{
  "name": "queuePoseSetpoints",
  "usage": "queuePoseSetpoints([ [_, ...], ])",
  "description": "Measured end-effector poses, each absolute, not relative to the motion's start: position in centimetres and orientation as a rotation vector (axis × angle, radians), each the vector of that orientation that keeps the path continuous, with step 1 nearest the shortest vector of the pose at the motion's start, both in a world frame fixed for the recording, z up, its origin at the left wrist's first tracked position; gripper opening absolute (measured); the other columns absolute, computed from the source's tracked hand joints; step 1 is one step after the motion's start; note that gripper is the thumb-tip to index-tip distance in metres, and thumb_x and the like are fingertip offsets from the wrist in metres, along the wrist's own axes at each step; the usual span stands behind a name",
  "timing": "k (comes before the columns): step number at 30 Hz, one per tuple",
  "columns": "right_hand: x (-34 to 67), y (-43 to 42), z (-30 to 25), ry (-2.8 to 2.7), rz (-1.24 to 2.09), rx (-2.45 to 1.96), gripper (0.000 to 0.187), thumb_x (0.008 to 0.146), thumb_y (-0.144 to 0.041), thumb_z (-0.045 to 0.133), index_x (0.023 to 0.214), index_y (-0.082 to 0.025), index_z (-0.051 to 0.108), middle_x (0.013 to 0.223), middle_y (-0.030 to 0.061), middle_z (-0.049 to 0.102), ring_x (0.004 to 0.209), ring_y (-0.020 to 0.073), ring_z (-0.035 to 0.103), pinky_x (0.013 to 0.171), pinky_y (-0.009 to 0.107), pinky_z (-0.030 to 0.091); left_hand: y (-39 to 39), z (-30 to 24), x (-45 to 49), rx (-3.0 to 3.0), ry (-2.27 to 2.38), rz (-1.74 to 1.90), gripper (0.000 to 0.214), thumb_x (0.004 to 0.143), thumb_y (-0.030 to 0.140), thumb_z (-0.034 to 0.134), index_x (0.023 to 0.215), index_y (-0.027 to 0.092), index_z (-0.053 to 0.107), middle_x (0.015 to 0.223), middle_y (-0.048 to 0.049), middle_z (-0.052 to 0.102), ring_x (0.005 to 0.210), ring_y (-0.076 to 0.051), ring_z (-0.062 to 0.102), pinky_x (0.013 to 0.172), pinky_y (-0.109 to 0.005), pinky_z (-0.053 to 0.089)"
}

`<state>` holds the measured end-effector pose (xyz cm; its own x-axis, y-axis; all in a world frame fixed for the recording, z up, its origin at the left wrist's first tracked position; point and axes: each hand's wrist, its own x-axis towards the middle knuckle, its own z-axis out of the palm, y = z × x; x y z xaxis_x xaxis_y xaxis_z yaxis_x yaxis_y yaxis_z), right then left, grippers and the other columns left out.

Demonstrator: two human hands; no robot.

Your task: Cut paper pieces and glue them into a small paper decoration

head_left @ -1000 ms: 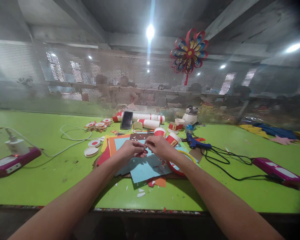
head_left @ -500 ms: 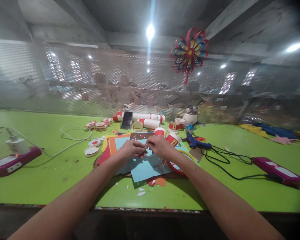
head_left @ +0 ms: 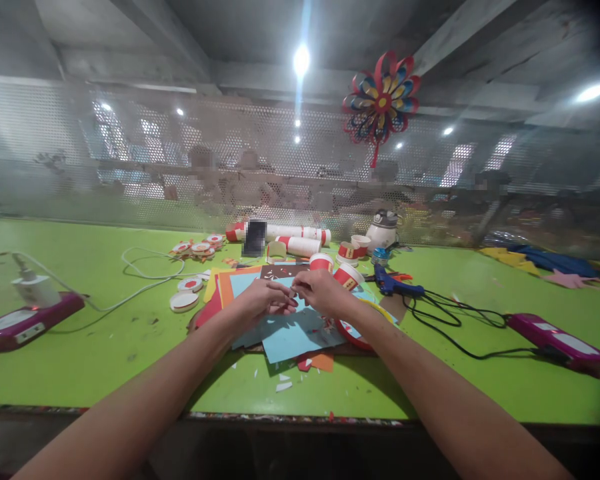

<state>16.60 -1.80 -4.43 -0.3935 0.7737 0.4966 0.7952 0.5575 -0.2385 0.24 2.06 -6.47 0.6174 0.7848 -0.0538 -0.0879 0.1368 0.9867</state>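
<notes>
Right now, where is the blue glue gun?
In the head view, the blue glue gun lies on the green table, just right of the right hand, beside the red-and-white cups.

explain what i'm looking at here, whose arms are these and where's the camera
There is no machine here: a person works with two bare hands. The one camera sits on their head, looking forward and down, so the arms reach in from the bottom. The left hand and right hand meet over a pile of coloured paper sheets, pinching a small pale scrap, too small to identify. Everything lies on a green table. Red-and-white paper cups stand just behind, a blue glue gun lies to the right, and a paper pinwheel hangs above.
</notes>
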Motion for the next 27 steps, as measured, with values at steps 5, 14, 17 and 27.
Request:
queuePoseSetpoints([
  [5, 16.5, -2.0, -4.2, -2.272, -0.045, -1.253, 0.014, 0.080, -0.008, 0.052, 0.074, -0.012, 0.065, 0.062, 0.0030, 0.063, 0.056, 0.0106, 0.053, 0.054, 0.019, 0.035, 2.2, -6.8, 0.3, 1.296, 0.694, 0.714, 0.013, 0.055, 0.006, 0.063, 0.068, 0.007, 0.064, 0.064, -0.0099, 0.067, 0.057, -0.015, 0.063, 0.065, -0.028, 0.049],
  [14, 16.3, -2.2, -4.1, -2.306, -0.056, -1.281, 0.016, 0.081, -0.009, 0.052, 0.072, -0.012, 0.065, 0.066, 0.0039, 0.063, 0.059, 0.0109, 0.051, 0.054, 0.020, 0.031, 2.3, -7.0, 0.3, 1.372, 0.739, 0.696, 0.010, 0.055, 0.006, 0.064, 0.064, 0.009, 0.063, 0.062, -0.0076, 0.066, 0.057, -0.014, 0.062, 0.063, -0.028, 0.049],
  [17, 16.4, -2.1, -4.2, -2.302, -0.054, -1.296, 0.016, 0.080, -0.009, 0.052, 0.072, -0.013, 0.064, 0.065, 0.0029, 0.062, 0.058, 0.0101, 0.050, 0.054, 0.020, 0.031, 2.0, -6.7, 0.2, 1.428, 0.771, 0.686, 0.010, 0.056, 0.010, 0.066, 0.066, 0.009, 0.064, 0.060, -0.0080, 0.066, 0.055, -0.016, 0.062, 0.054, -0.026, 0.046],
  [27, 16.4, -2.0, -4.2, -2.295, -0.046, -1.315, 0.016, 0.080, -0.008, 0.051, 0.074, -0.012, 0.065, 0.066, 0.0036, 0.063, 0.059, 0.0105, 0.050, 0.054, 0.020, 0.031, 1.2, -5.8, 0.5, 1.464, 0.849, 0.684, 0.004, 0.061, 0.008, 0.064, 0.064, 0.009, 0.065, 0.057, -0.0062, 0.066, 0.052, -0.013, 0.059, 0.057, -0.027, 0.047],
])
